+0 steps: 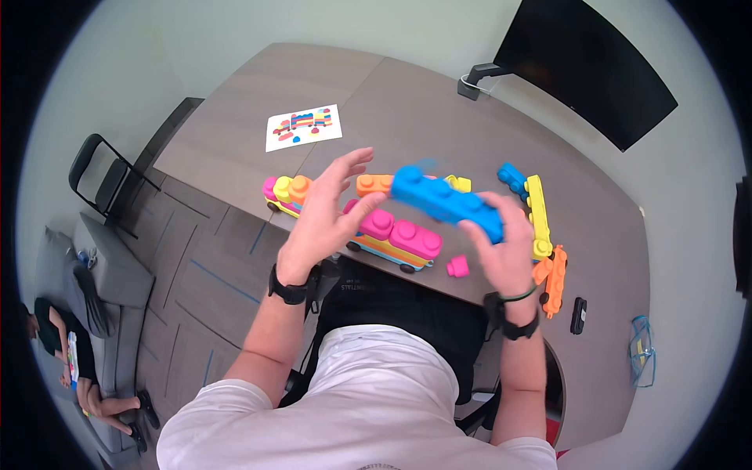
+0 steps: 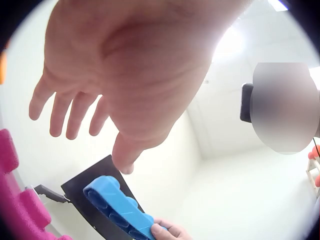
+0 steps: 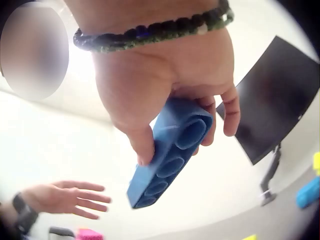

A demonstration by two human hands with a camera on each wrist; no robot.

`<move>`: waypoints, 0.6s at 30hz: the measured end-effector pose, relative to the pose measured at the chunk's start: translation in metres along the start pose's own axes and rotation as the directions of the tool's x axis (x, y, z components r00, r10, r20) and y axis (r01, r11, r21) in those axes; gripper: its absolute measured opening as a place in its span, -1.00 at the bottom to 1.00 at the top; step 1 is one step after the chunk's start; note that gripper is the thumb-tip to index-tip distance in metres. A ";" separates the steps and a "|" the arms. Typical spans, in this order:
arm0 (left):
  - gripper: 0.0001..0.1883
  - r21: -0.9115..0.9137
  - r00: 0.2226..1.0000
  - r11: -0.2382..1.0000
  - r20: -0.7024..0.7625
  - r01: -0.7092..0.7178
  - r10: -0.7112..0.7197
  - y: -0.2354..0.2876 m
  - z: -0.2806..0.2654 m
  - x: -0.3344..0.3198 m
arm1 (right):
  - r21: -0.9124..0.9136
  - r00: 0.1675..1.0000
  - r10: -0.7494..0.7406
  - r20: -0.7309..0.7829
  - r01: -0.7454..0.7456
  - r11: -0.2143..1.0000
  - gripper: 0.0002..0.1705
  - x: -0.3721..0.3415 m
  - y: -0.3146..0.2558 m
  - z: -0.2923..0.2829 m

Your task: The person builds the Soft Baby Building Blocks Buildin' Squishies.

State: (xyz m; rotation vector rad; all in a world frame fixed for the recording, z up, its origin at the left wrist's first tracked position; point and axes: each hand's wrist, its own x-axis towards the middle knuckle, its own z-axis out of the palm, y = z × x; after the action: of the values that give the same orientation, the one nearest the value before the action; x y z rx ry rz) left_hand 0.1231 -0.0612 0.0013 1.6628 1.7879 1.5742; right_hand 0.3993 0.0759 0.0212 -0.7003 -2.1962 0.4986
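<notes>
One long, bright blue block (image 1: 440, 199) with rounded studs and a hollowed underside is pinched by the right hand (image 1: 511, 244), the left hand (image 1: 323, 221) spread nearby.

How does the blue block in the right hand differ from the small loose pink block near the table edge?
The blue block is long, with a row of studs; the pink block is short and stubby. The blue block is gripped at one end by the right hand, up off the table; the pink block lies on the table, with no hand on it. Both are toy blocks of a single colour.
</notes>
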 end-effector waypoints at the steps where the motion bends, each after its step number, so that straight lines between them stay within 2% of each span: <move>1: -0.35 -0.098 0.998 0.993 0.008 0.067 -0.067 0.000 -0.002 0.001 | 0.035 1.000 -0.003 0.018 0.002 0.999 -0.43 -0.003 -0.010 0.011; 2: -0.37 -0.194 0.991 0.972 0.023 0.134 -0.132 0.000 -0.004 0.001 | 0.070 0.999 -0.006 0.036 0.004 0.998 -0.43 -0.007 -0.018 0.023; 3: -0.48 -0.192 0.997 0.978 0.013 0.079 -0.078 -0.002 -0.004 0.001 | 0.063 1.000 -0.020 0.013 0.019 0.998 -0.45 -0.011 -0.022 0.035; 4: -0.48 -0.193 0.997 0.978 0.012 0.077 -0.076 -0.002 -0.006 0.000 | 0.061 1.000 -0.021 0.013 0.020 0.998 -0.45 -0.013 -0.024 0.046; 6: -0.59 -0.106 0.987 0.982 0.047 0.156 -0.151 0.000 -0.011 0.000 | 0.069 0.997 -0.067 -0.032 0.069 0.995 -0.46 -0.018 -0.025 0.064; 7: -0.59 -0.108 0.988 0.982 0.049 0.153 -0.149 -0.001 -0.012 0.001 | 0.070 0.996 -0.079 -0.039 0.081 0.994 -0.44 -0.019 -0.023 0.071; 9: -0.66 0.034 0.989 0.989 0.026 0.147 -0.148 -0.002 -0.012 0.002 | 0.054 0.996 -0.083 -0.022 0.084 0.995 -0.43 -0.022 -0.019 0.079; 12: -0.68 0.102 0.987 0.984 0.049 0.147 -0.152 -0.012 -0.013 0.000 | 0.019 0.996 -0.091 0.012 0.090 0.996 -0.40 -0.026 -0.014 0.086; 18: -0.67 0.096 0.989 0.986 0.048 0.138 -0.143 -0.015 -0.012 0.001 | 0.007 0.994 -0.101 0.037 0.100 0.995 -0.36 -0.030 -0.014 0.083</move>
State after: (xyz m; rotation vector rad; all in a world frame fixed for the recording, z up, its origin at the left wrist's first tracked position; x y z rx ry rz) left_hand 0.1053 -0.0632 -0.0057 1.5648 1.9307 1.3935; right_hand 0.3478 0.0358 -0.0395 -0.5785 -2.2519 0.4689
